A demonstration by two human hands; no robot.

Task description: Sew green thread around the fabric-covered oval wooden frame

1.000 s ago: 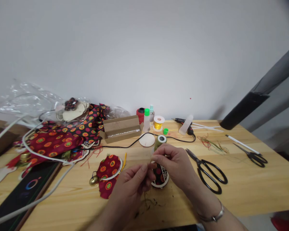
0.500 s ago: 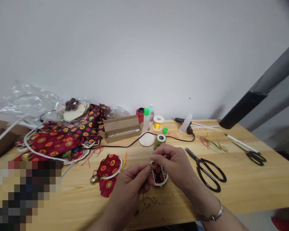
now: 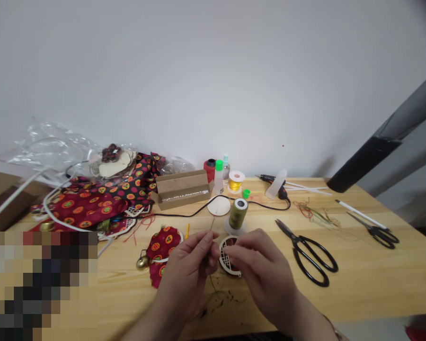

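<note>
Strand (image 3: pixel 212 224), tip pointing away, spool (image 3: pixel 238 215) upright

Bare R hand (image 3: pixel 262 265), lower ctr of frame, now apart from bare L hand (image 3: pixel 195 260); fingertips were together b4. Olive-green thread spool (image 3: pixel 237 215), ctr, no longer part-covered by R. Thin brownish strand (image 3: pixel 212 224) now up from L fingertips.

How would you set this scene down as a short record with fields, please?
Left hand: pinching a thin item, too small to identify
Right hand: fingers in front of the lattice frame; grip unclear
Green spool: upright, behind the lattice frame
Patterned cloth piece: left of the left hand, gold-coloured bell beside it
Scissors: two pairs, right of the right hand
Glue gun: toward the back of the table
</note>
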